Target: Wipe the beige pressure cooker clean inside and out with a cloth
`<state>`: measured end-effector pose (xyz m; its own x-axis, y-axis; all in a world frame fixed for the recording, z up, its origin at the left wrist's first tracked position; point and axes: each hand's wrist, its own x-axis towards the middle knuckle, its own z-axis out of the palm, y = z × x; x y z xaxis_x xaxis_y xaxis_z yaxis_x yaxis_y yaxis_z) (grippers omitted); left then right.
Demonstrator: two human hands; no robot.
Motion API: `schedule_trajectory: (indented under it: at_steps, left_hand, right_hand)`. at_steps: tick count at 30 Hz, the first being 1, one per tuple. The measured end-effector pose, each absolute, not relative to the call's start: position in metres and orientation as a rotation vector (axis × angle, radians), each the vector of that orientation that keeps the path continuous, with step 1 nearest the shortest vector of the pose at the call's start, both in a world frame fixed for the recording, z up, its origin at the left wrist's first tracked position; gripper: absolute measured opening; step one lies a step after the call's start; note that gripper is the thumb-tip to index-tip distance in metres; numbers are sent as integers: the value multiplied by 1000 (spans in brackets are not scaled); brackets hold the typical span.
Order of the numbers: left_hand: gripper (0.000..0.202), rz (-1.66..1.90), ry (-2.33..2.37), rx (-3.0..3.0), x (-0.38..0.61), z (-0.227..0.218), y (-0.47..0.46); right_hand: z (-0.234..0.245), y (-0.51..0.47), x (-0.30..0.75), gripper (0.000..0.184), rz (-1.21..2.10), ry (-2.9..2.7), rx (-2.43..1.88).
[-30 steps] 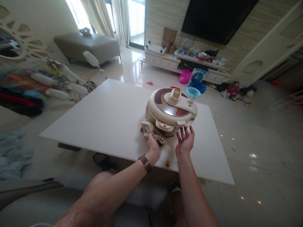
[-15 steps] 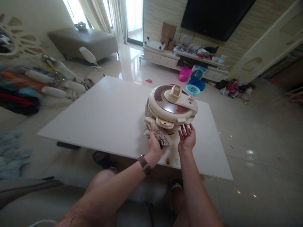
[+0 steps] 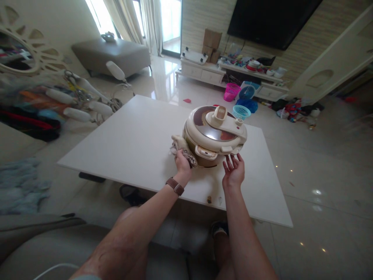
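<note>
Cooker (image 3: 215,133), cream, round and shiny-lidded, right of centre

From here I grasp a crumpled beige-and-brown patterned cloth (image 3: 182,144) in my left hand (image 3: 183,163), at the cooker's left side. My right hand (image 3: 234,175) is unclenched beneath its front-right rim; I can't tell whether it touches. The cooker sits on a rectangular white tabletop (image 3: 134,140): wide room leftward, a narrower strip rightward; both hands reach over the near edge.
</note>
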<state>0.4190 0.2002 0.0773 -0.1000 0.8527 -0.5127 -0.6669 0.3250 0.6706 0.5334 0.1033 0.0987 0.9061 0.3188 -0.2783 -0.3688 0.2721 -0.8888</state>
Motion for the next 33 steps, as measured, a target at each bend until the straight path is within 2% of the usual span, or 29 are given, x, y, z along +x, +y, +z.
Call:
schedule_trajectory:
  at_steps: [4,8,13,18,21,28,30,33]
  left_hand:
    - [6,1441,939,681,410,90,195]
    - [9,1439,829,848,409,99,194]
    - [10,1462,953,593,416,93,210]
    - [23,1170,1036,103,420,80,215]
    - [23,1134,1068,76,422,78,211]
    - [8,1487,919,627,419,93,202]
    - [7,1472,826,794,413,99,201]
    - [16,1328,657,1199,404,110,197]
  right_hand:
    - [99,103,533,54,463,32,-1204]
    - [96,104,532,54,462,32,-1197]
    - [94,106,533,63,448,44,-1198]
    - [93,107,532,69,425,17,-1225]
    - [91,107,532,68,418,5,-1233]
    - [90,107,532,62,428,4,-1229]
    - [90,107,532,61,430,8,-1236]
    - [91,108,532,62,432,18,-1236]
